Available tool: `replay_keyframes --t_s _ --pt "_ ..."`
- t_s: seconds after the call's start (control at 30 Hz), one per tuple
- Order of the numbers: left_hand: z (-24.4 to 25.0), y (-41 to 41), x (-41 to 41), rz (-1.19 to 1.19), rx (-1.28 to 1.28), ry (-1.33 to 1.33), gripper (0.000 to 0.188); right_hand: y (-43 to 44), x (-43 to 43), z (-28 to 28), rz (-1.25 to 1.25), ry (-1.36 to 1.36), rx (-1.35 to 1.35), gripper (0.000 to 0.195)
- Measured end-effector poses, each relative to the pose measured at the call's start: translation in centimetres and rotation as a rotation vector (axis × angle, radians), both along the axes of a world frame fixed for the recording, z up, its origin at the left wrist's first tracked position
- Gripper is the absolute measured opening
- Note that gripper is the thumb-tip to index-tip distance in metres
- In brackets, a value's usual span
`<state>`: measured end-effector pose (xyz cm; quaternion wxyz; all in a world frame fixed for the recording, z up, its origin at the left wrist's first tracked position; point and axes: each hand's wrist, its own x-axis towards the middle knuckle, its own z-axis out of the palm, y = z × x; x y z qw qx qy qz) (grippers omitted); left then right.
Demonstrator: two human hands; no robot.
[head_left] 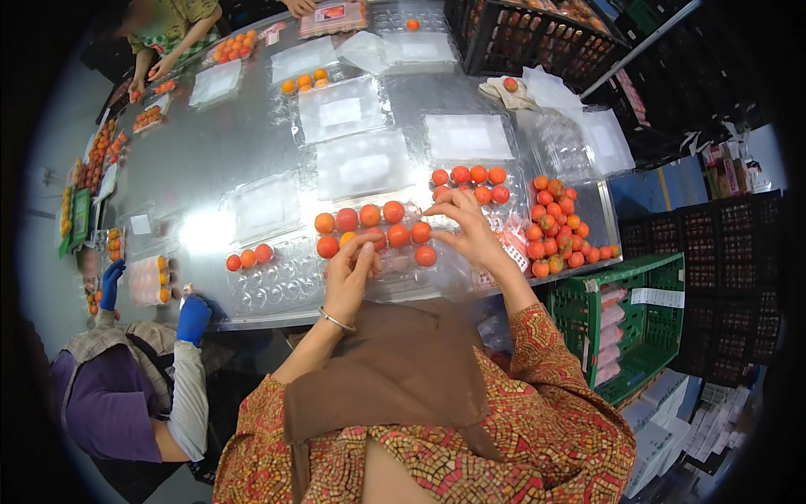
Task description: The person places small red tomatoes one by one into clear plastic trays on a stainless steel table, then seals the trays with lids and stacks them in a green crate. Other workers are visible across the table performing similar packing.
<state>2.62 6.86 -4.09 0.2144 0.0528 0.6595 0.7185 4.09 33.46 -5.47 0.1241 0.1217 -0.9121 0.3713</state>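
Observation:
A clear plastic punnet tray lies before me at the table's front edge, with rows of red and orange tomatoes in its hollows. Over its front left part is my left hand, fingers bent beside an orange tomato and partly covering a red one. Whether those fingers grip anything is hidden. My right hand hovers at the tray's right side, thumb and forefinger apart. Its thumb tip is close to a red tomato at the end of a row; contact is unclear.
Loose tomatoes are heaped at right, beside a second part-filled tray. A tray with three tomatoes lies left. Lidded empty punnets lie beyond. A green crate stands right. A blue-gloved co-worker works at left.

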Motion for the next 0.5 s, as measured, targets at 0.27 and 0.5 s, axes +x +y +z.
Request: replay_keyframes --t_s 0.27,0.5 --pt "0.4 0.2 0.1 -0.047 -0.028 0.009 0.027 -1.0 -0.2 -0.5 0.075 0.007 0.143 0.039" --pt "1.2 0.2 0.1 -0.141 0.176 -0.289 0.035 -2.4 1.7 0.3 0.106 -0.237 -0.558 0.033"
